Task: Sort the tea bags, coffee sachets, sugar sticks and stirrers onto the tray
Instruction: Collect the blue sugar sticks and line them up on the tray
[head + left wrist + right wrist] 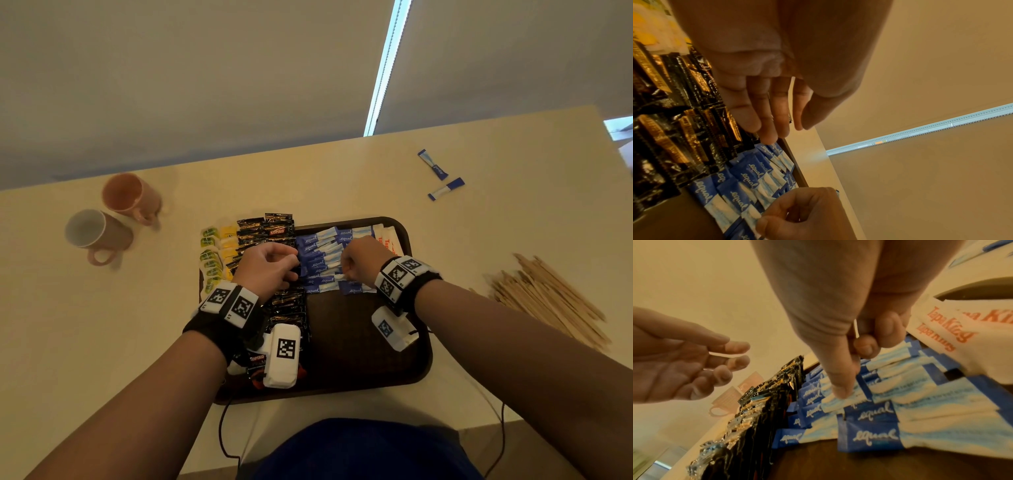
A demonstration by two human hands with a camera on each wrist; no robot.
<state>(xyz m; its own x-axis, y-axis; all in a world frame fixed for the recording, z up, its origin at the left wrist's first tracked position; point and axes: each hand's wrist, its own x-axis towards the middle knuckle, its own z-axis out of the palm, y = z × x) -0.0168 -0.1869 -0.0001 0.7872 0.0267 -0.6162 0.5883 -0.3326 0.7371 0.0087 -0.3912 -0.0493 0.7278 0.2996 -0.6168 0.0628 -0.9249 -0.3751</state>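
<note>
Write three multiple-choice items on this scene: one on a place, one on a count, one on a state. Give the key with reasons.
1. Where do the stirrers lie?
A. on the tray
B. on the table, right of the tray
C. in a mug

2. How many mugs stand on the table?
A. one
B. two
C. four

3. How is the left hand?
A. open above the sachets
B. fisted
C. gripping a mug

Key: B, the pile lies off the tray; B, two mugs stand at left; A, its fingers are relaxed and hold nothing.
</note>
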